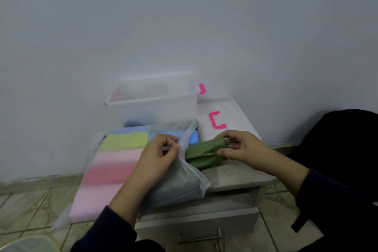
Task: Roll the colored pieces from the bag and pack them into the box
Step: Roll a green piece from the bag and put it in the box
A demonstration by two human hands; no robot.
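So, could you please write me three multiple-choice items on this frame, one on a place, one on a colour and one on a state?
1. Where does the clear box stand?
A. Behind the bag, near the wall
B. On the floor tiles
C. On the person's lap

2. What colour is the piece coming out of the bag?
A. Pink
B. Green
C. Blue

3. What is the right hand doing?
A. Lying flat on the lid
B. Hanging idle
C. Pinching the end of the piece

Answers:
1. A: the box sits at the back of the cabinet top, beyond the bag and by the wall.
2. B: the piece reaching out of the bag's mouth is green.
3. C: thumb and fingers close on the piece's right end, while the left hand holds the bag's edge.
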